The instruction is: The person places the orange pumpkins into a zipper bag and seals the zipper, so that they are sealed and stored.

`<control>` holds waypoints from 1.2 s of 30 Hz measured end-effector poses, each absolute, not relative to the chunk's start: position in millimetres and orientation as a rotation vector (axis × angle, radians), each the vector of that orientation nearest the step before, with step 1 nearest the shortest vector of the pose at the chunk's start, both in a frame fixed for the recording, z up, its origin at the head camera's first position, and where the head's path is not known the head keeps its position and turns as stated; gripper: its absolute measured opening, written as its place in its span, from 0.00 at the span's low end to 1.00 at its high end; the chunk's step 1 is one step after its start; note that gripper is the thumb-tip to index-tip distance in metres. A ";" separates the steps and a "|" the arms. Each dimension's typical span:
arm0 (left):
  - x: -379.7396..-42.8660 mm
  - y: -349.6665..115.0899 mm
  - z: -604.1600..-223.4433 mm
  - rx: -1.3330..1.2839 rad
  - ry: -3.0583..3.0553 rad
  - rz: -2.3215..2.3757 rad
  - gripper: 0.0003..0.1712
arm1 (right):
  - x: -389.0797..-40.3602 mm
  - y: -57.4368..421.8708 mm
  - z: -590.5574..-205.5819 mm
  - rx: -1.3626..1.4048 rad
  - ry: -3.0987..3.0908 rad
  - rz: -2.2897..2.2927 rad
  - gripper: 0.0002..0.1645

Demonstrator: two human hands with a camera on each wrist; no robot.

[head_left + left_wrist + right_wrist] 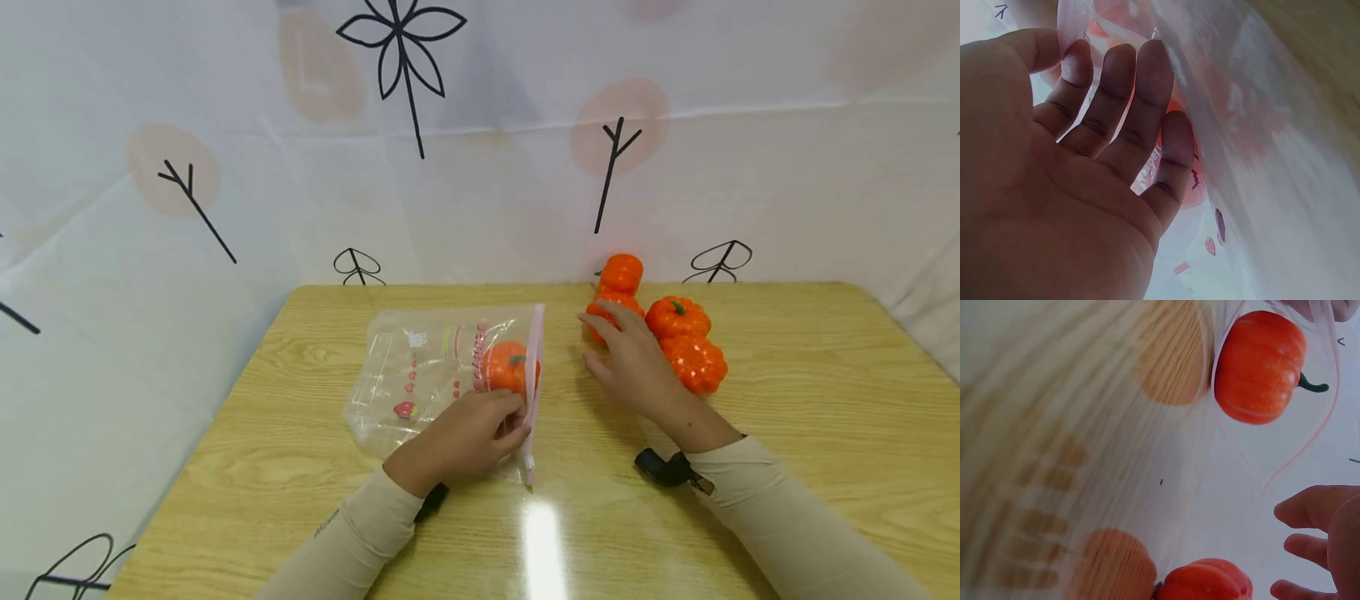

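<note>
A clear zip bag [435, 350] with pink trim and printed strawberries lies on the table, its mouth facing right. Just inside that mouth sits a small orange toy pumpkin [1260, 367] with a green stem. My left hand [472, 429] pinches the bag's near edge at the opening, and its curled fingers [1119, 81] show against the plastic in the left wrist view. To the right, my right hand [633, 362] is held with spread fingers, holding nothing. Its fingertips overlap a shiny orange toy pumpkin [617, 310] in the head view.
Behind that pumpkin is another orange one [622, 273], near the table's back edge. Two more, a rear pumpkin [677, 317] and a bumpy front one [695, 365], sit right of my right hand. A white patterned cloth [495, 200] hangs behind the wooden table [810, 375].
</note>
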State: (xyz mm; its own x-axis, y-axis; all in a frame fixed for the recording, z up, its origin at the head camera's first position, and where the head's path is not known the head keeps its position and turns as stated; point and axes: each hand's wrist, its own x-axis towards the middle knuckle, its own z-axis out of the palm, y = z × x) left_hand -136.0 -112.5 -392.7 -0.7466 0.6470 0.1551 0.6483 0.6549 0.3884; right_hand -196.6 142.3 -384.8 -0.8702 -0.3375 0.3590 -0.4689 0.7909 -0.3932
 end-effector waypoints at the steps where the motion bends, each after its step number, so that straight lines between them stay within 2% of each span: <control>1: -136.1 -112.4 -392.6 -1.117 -2.855 -0.667 0.13 | -197.2 143.2 -384.3 0.619 -2.717 0.700 0.32; 16: -136.2 -112.3 -391.8 -1.119 -2.859 -0.658 0.14 | -203.4 159.3 -381.8 0.514 -2.868 0.746 0.39; 36: -137.3 -112.4 -393.2 -1.127 -2.865 -0.643 0.14 | -207.8 163.4 -384.3 0.507 -2.962 0.712 0.44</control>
State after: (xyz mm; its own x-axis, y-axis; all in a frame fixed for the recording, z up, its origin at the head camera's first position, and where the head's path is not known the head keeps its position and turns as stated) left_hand -137.3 -112.4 -393.2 -0.7432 0.6536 0.1430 0.6520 0.6596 0.3740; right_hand -207.8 163.4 -384.3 -0.9446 -0.3026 0.1271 -0.3273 0.8397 -0.4334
